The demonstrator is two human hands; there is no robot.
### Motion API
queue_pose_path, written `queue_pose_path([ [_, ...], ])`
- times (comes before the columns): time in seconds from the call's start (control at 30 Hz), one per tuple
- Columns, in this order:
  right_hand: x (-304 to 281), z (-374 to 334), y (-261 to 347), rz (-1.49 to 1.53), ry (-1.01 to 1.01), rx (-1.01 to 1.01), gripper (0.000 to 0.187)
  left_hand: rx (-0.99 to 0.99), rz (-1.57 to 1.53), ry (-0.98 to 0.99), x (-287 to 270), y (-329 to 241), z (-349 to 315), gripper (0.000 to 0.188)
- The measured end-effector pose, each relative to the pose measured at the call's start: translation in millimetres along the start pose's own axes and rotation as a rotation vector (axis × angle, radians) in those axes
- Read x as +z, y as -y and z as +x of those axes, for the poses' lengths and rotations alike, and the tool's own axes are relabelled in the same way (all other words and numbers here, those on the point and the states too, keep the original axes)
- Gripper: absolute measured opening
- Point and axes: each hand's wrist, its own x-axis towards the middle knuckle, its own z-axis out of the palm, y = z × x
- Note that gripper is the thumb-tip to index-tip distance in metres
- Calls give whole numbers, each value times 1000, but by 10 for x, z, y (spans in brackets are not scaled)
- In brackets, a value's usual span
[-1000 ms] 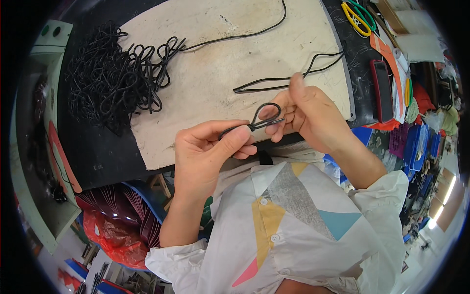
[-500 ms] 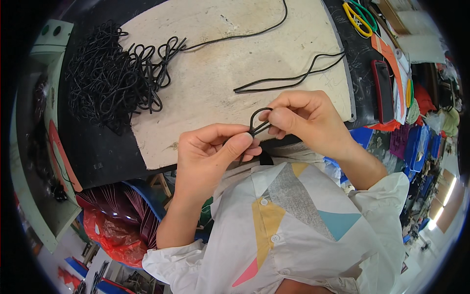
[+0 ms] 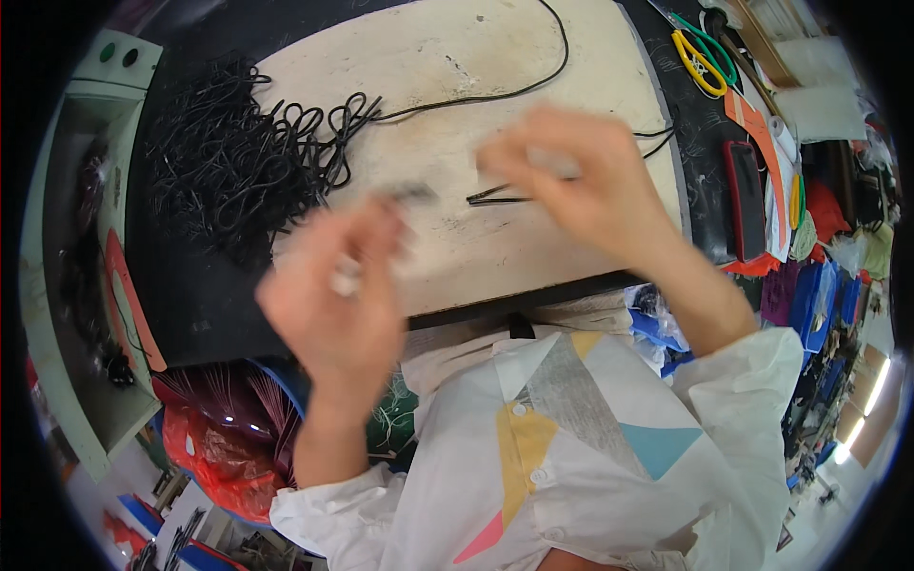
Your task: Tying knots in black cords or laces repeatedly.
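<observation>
Both hands are smeared by motion above the pale board point(image 3: 457, 257) on the table. My left hand point(image 3: 343, 285) is at the right side of a tangled heap of black cord point(image 3: 224, 171). A small dark smear point(image 3: 414, 193) shows at its fingertips, too blurred to name. My right hand point(image 3: 581, 181) is over a doubled black cord point(image 3: 495, 198) lying on the board and hides its middle. Its fingers look bent inward, but what they hold, if anything, cannot be made out.
One cord strand point(image 3: 476, 98) runs from the heap to the board's far edge. On the right are yellow-and-green-handled scissors point(image 3: 700, 65) and a red-cased phone point(image 3: 745, 200). A red plastic bag point(image 3: 224, 466) hangs below the table at left; a pale metal housing point(image 3: 114, 71) stands far left.
My hands have parted and moved forward, the left one also leftward toward the heap. The looped cord they both held is no longer plainly seen. The view has shifted slightly.
</observation>
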Motion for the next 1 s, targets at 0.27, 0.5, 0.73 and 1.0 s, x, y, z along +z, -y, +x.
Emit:
queue_pose_path([
  [0.27,145,381,-471,-567,-74,-235,5,551,772,-197,-128,255,502,27],
  [0.5,-199,210,161,-370,19,-227,5,308,229,52,208,182,373,21],
  [0.73,-266,40,160,138,-96,0,12,-603,-1090,224,229,55,211,15],
  [1.0,71,-90,282,180,-195,-38,17,-632,-1282,-20,382,-150,23,26],
])
